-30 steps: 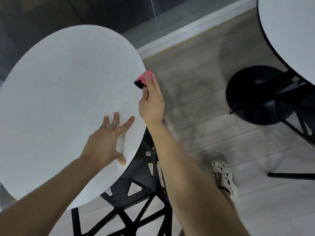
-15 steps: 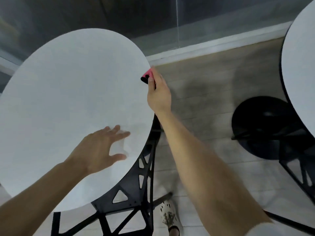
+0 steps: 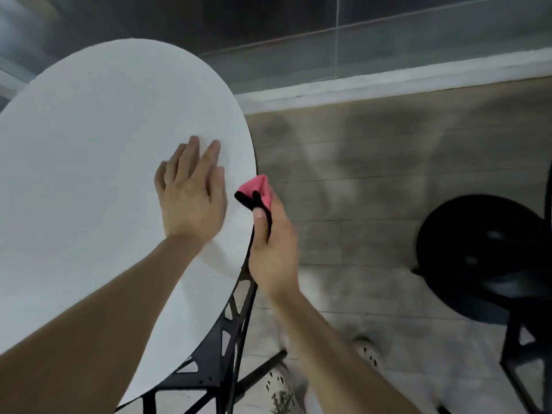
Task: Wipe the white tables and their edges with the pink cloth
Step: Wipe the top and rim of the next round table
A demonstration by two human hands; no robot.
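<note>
A round white table (image 3: 89, 162) fills the left half of the view. My left hand (image 3: 191, 192) lies flat on its top near the right rim, fingers straight. My right hand (image 3: 273, 249) grips the folded pink cloth (image 3: 258, 191), which has a black side, and holds it against the table's right edge. The cloth wraps over the rim, just right of my left hand.
The table's black metal frame (image 3: 221, 348) shows below the rim. A black round stool seat (image 3: 478, 258) stands at the right on the wood-look floor (image 3: 358, 180). Glass panels (image 3: 328, 34) run along the back. My white shoes (image 3: 369, 352) are at the bottom.
My right hand has slid the cloth along the table's edge toward me. My left hand moved forward and right and now lies flat on the top. The view shifted left; the second table went out of sight.
</note>
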